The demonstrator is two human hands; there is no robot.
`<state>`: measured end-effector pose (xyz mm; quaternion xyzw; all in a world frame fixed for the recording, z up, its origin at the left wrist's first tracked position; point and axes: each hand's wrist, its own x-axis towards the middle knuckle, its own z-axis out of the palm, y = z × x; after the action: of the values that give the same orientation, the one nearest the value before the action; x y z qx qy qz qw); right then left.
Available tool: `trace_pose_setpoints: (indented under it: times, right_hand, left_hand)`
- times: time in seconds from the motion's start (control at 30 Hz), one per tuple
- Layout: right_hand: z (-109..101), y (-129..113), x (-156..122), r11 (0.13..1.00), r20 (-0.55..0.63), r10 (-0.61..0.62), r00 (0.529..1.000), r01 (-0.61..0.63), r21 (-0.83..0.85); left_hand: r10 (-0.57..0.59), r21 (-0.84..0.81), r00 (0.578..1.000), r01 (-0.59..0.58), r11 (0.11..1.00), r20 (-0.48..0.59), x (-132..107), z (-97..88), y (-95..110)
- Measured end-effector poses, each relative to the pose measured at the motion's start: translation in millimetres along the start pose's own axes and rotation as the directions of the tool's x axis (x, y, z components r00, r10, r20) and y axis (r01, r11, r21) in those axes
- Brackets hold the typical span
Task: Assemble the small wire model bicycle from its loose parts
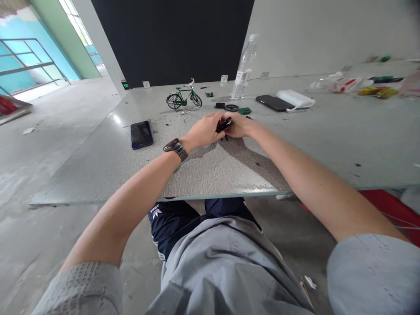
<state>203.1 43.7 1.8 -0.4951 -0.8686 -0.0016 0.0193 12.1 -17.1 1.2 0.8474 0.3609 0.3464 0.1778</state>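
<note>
Over the middle of the table, my left hand (pixel 206 129) and my right hand (pixel 242 125) meet with fingers closed around a small black part (pixel 224 125). Fingers cover much of it, so its exact kind stays unclear. Just beyond my hands lie a small black spoked wheel (pixel 232 107), a small black block (pixel 219 105) and a green piece (pixel 244 111). A green model bicycle (pixel 184 102) stands upright behind my left hand. Small silvery pieces (pixel 183 113) rest in front of it.
A smartphone (pixel 141 134) lies left of my left wrist. At the back stands a clear plastic bottle (pixel 243 76); right of it are a dark phone (pixel 274 103) and a white power bank or similar block (pixel 297 99). Plastic packaging (pixel 341 83) sits farther right. The table's front edge (pixel 210 198) is near my lap.
</note>
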Motion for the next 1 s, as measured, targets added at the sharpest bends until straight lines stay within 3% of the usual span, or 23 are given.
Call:
trace_pose_setpoints:
  times: [0.4,0.7,0.9,1.0]
  right_hand:
    - [-9,-9,-10,1.000,0.003,0.004,1.000,-0.004,-0.010]
    - [-19,-21,-21,0.978,-0.115,0.058,0.992,-0.033,0.208]
    - [-14,-35,-21,0.955,-0.248,-0.043,0.968,0.113,0.275]
    - [-11,-36,-19,0.948,-0.258,-0.053,0.965,0.130,0.290]
  left_hand:
    - [0.020,0.028,1.000,-0.020,0.999,-0.013,3,-4.5,-6]
    - [-0.136,-0.075,0.969,0.123,0.990,-0.206,5,-7.6,-19]
    - [-0.148,-0.089,0.964,0.131,0.987,-0.222,6,-9.8,-22]
    - [-0.160,-0.095,0.962,0.142,0.985,-0.221,7,-10.0,-20]
